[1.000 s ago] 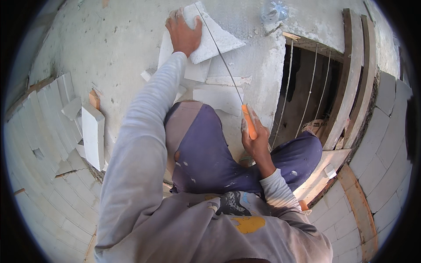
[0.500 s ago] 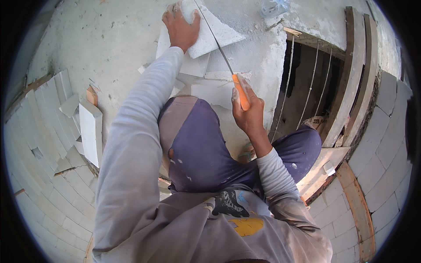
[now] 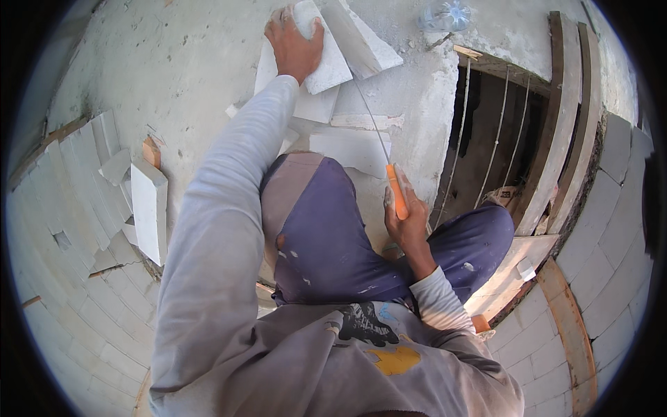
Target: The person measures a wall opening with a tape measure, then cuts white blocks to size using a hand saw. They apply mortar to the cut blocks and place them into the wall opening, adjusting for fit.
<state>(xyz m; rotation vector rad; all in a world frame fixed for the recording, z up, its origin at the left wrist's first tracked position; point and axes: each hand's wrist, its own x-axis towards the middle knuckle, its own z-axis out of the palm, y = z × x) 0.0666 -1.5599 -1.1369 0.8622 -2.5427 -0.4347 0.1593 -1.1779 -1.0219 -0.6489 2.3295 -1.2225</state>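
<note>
At the top, my left hand [image 3: 296, 45] lies over a white lightweight block [image 3: 329, 71], fingers and thumb bent around it, holding it down on other pale pieces. Just right of it, a separate cut-off piece [image 3: 363, 40] leans tilted, with a narrow gap between them. My right hand [image 3: 411, 221] is wrapped around the orange handle of a handsaw [image 3: 397, 193]. Its thin blade appears edge-on, slanting up and left, and its far end reaches the lower end of that gap. Under the blade lies another flat white slab [image 3: 347, 148].
A rectangular floor opening [image 3: 479, 132] crossed by metal rods lies to the right, beside wooden planks [image 3: 561, 118]. Stacked pale blocks [image 3: 76, 187] and an upright white slab [image 3: 147, 212] are on the left. A crumpled clear plastic bag [image 3: 445, 15] rests at the top.
The block has parted in two; the cut-off piece has tipped away to the right. My right hand has drawn the saw down toward me, out from between the pieces.
</note>
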